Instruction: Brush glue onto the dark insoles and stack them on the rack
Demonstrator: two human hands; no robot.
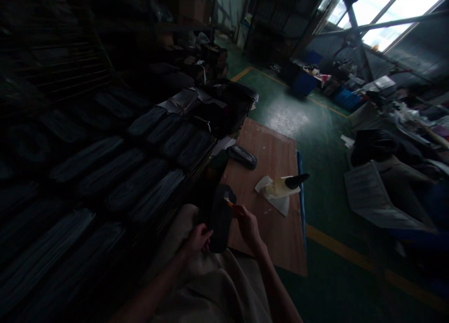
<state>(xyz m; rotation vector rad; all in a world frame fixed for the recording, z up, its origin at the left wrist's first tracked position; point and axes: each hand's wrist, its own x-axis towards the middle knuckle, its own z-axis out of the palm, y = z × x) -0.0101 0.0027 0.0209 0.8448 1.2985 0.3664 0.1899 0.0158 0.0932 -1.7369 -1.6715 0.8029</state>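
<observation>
A dark, flat, sole-shaped piece [221, 224] lies lengthwise over my lap, at the left edge of a wooden board. My left hand [199, 238] is at its lower left edge, with the fingers curled against it. In my right hand [247, 223] is an orange-handled brush [229, 202], its pale tip touching the upper part of the dark piece. Another dark sole-shaped piece [242, 156] rests on the board's upper left. To the right, a pale yellowish container [277, 188] with a black object [296, 180] at its end lies on a whitish sheet [281, 205].
The wooden board [270, 150] stands beside my knees. Rows of dark sole-shaped pieces [115, 178] fill the left side. Beyond the board is green floor with yellow lines [336, 245]. A grey bin [382, 199] and piled materials stand at the right.
</observation>
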